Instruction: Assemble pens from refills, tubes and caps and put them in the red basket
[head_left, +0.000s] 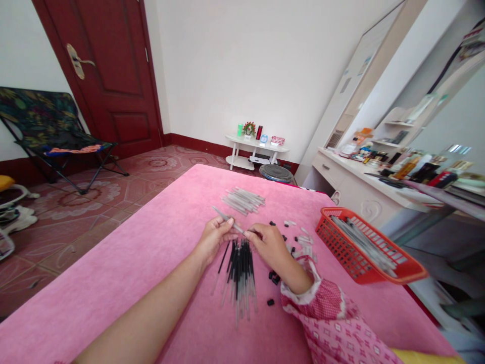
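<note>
My left hand (216, 236) is closed around a slim grey pen barrel (222, 214), which slants down to the right. At the barrel's lower right end, the fingers of my right hand (267, 242) are pinched together; any small part between them is hidden. Just below both hands lies a fanned bunch of pen refills (240, 268), black at the top and pale toward the bottom. Beyond my hands, a pile of grey pen barrels (243, 200) rests on the pink cloth. Small black plugs (270, 302) and clear pen caps (306, 241) lie scattered around my right hand.
A red plastic basket (373, 279) holding more grey pens (364, 242) stands at the right of the pink-covered table (151, 253). A dressing table (382, 189) with bottles is beyond it. A folding chair (41, 126) sits left, and a low white stand (257, 144) is at the wall.
</note>
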`<state>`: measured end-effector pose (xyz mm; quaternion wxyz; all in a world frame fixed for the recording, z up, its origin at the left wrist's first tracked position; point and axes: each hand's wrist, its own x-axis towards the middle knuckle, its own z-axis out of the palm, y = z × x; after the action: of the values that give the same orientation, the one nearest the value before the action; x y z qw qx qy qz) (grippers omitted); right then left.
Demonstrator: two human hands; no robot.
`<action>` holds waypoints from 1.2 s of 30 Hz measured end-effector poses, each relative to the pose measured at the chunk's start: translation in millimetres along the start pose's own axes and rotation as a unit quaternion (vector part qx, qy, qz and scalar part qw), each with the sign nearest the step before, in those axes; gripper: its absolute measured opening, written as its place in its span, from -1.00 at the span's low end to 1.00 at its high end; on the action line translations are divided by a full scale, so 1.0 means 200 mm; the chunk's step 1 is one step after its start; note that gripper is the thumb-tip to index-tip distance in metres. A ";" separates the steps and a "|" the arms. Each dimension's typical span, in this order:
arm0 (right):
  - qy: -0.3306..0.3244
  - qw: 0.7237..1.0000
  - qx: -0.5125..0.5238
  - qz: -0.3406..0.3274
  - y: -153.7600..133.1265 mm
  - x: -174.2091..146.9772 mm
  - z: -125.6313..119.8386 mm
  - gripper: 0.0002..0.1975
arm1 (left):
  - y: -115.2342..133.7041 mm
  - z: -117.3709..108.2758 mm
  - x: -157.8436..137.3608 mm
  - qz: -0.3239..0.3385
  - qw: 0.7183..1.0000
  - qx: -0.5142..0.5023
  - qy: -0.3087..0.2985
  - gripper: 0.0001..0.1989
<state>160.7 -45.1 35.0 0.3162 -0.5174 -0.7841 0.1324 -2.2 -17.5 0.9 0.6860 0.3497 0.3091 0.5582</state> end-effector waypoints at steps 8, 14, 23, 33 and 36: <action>-0.009 1.000 -0.004 0.000 0.00 0.00 0.00 -0.82 | -0.02 -0.02 0.01 0.008 1.000 0.011 -0.007 -0.75; -0.012 1.000 0.007 -0.002 0.01 0.00 0.01 -0.85 | -0.03 -0.03 0.02 0.013 1.000 0.016 -0.017 -0.75; -0.025 1.000 0.000 -0.004 0.01 -0.01 0.01 -0.83 | -0.03 -0.03 0.02 0.012 0.999 0.027 -0.024 -0.72; -0.028 1.000 -0.002 -0.004 0.02 0.00 0.02 -0.83 | -0.03 -0.03 0.02 0.013 0.999 0.026 -0.029 -0.72; -0.030 0.999 -0.006 -0.010 0.02 -0.01 0.02 -0.84 | -0.03 -0.03 0.02 0.011 0.999 0.028 -0.028 -0.72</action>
<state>161.8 -43.7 28.6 0.2905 -0.5073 -0.7992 0.1397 -2.5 -13.4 -7.7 0.6781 0.3874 0.3014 0.5471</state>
